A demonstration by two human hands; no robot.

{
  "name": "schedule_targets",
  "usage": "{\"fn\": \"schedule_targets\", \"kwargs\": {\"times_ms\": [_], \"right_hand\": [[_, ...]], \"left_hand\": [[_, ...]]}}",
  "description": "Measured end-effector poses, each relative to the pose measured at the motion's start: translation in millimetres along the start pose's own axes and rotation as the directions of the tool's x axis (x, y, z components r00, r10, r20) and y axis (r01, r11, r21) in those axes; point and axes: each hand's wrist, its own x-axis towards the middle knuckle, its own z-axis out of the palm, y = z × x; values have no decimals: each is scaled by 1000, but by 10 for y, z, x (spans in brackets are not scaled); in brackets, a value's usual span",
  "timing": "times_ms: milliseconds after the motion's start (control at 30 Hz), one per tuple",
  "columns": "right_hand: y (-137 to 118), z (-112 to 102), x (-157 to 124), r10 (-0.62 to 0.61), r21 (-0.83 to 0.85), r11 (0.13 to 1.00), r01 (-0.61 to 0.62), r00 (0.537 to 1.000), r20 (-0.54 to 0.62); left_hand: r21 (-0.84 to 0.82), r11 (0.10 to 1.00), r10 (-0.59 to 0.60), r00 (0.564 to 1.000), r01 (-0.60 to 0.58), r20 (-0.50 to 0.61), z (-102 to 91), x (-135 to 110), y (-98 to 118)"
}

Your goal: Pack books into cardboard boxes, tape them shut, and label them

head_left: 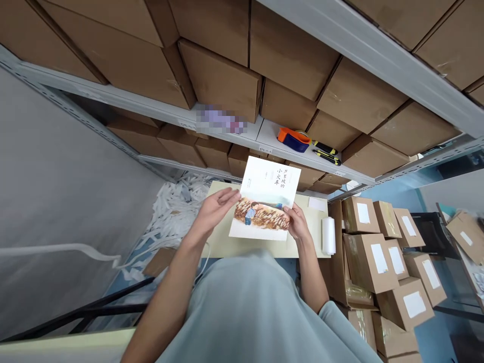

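A thin picture book (260,199) with a white cover, Chinese title characters and a drawing of a child in a striped shirt is held up, tilted, over the pale yellow table (223,247). My right hand (298,223) grips its lower right edge, thumb on the cover and the other fingers mostly behind it. At the book's left edge is my left hand (217,209), its fingers stretched out and their tips at the edge; whether they press on it is hard to see.
A white roll (328,236) and a paper slip (317,203) lie at the table's right. Labelled cartons (374,262) are stacked beside it. Shelves ahead hold boxes, an orange-and-blue tape dispenser (294,139) and box cutters (325,152). Paper strips (170,206) heap at left.
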Motion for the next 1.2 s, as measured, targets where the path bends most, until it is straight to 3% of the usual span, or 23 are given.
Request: {"fn": "schedule_targets", "kwargs": {"times_ms": [67,233,367,433,500,600,667,767,833,1000,1100,1200], "right_hand": [[-3,-14,-28,13,10,1000,-13,1000,3],[69,-8,-18,16,-8,1000,-16,1000,17],[39,-57,-21,-23,-122,992,29,998,52],[-44,-93,-29,-78,-239,966,99,992,95],[-155,-121,-36,-141,-358,912,198,973,180],[-307,-129,-43,-226,-473,811,346,929,293],[-371,-115,-56,-272,-501,764,407,907,323],[-415,-84,-97,-287,-520,733,438,893,346],[-421,-63,-133,-265,-536,735,415,904,335],[-391,20,-194,-185,-516,822,242,970,160],[-375,83,-183,-103,-431,892,135,990,97],[-319,127,-105,-1,-346,938,5,1000,11]], "left_hand": [[-52,994,-86,988,93,125,-92,-26,70],[-71,989,-110,968,129,225,-16,-218,258],[-39,993,-90,950,107,299,18,-265,194],[13,1000,13,967,-17,253,-27,-237,123],[88,971,199,953,-224,227,-101,-199,75],[168,842,466,848,-512,253,-221,-163,82],[200,772,548,791,-603,271,-289,-164,126],[233,738,563,769,-633,303,-356,-190,202],[229,770,526,795,-596,303,-375,-223,240],[174,947,256,961,-271,100,-370,-340,305],[167,971,168,985,-173,45,-380,-367,359],[162,967,195,981,-195,13,-378,-316,392]]}}
